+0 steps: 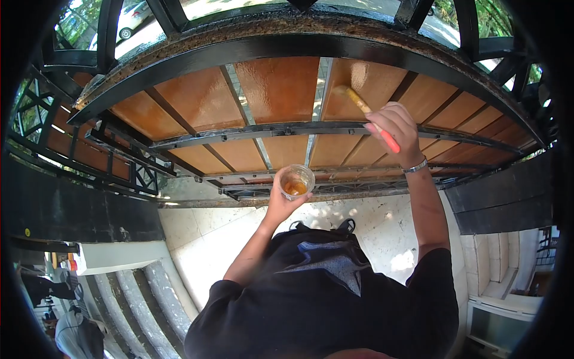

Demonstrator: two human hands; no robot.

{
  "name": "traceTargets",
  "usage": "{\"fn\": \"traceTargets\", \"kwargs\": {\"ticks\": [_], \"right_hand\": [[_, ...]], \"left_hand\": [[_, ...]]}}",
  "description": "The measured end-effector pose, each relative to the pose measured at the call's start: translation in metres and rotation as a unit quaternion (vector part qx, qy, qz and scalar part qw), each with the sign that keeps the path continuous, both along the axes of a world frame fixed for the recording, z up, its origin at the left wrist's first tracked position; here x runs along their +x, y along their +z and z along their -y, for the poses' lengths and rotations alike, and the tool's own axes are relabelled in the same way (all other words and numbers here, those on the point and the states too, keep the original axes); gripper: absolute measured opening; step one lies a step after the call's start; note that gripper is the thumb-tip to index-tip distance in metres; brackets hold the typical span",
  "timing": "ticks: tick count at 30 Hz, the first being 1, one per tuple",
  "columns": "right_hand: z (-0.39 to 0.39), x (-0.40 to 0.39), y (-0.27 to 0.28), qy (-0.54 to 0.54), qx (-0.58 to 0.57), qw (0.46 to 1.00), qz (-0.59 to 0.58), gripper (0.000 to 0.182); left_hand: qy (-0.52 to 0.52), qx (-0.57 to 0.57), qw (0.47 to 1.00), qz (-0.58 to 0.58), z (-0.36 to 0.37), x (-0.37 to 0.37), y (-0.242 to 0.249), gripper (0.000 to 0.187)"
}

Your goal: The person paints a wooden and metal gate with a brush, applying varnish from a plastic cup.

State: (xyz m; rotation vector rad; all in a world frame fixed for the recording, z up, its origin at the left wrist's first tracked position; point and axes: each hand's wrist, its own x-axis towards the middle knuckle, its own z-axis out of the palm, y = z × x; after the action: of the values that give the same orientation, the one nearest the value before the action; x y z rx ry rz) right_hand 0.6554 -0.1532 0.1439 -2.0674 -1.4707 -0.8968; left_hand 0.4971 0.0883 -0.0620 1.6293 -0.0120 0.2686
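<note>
My right hand (pixel 394 128) is closed round a paintbrush (pixel 359 102) with a red handle end and a yellowish upper part. The brush tip rests against, or very near, an orange-brown wooden panel (pixel 373 75) in the black metal gate. Lower down, my left hand (pixel 286 200) holds a clear plastic cup (pixel 297 181) with amber liquid in it, in front of the gate's lower rails. A glossy, wet-looking wooden panel (pixel 275 90) is to the left of the brush, beyond a narrow gap.
Black metal rails (pixel 287 128) cross the panels. Steps (pixel 140 299) lie at lower left, near a person (pixel 78 335) at the edge. Pale floor tiles (pixel 209 227) spread below the gate. A parked car (pixel 133 21) stands outside.
</note>
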Motion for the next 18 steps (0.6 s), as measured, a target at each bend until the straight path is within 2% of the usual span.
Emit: {"fn": "traceTargets", "kwargs": {"ticks": [2,6,9,10,13,16,18], "right_hand": [[-0.001,-0.001,0.005,0.011,0.075,0.989,0.125,0.035],[-0.003,-0.004,-0.018,0.013,0.049,0.985,0.167,0.035],[0.000,-0.003,-0.051,0.015,-0.011,0.999,0.047,0.035],[0.001,-0.005,-0.056,0.016,-0.012,0.999,0.050,0.035],[0.004,-0.009,-0.063,0.050,0.031,0.994,-0.088,0.029],[0.016,0.000,-0.064,-0.004,-0.007,0.997,-0.074,0.028],[0.027,0.003,-0.056,-0.036,0.015,0.996,-0.080,0.026]], "left_hand": [[0.000,0.007,1.000,-0.005,-0.001,-0.002,0.000,0.088],[-0.002,0.007,1.000,-0.005,-0.002,-0.001,0.002,0.089],[-0.002,0.008,1.000,-0.008,-0.006,-0.002,-0.002,0.090],[-0.001,0.007,1.000,-0.005,-0.007,-0.003,-0.001,0.090],[0.001,-0.005,1.000,0.004,-0.008,-0.005,0.000,0.089],[-0.017,-0.014,1.000,-0.014,-0.010,-0.005,-0.005,0.091],[-0.020,-0.011,1.000,-0.006,-0.011,-0.003,-0.009,0.090]]}}
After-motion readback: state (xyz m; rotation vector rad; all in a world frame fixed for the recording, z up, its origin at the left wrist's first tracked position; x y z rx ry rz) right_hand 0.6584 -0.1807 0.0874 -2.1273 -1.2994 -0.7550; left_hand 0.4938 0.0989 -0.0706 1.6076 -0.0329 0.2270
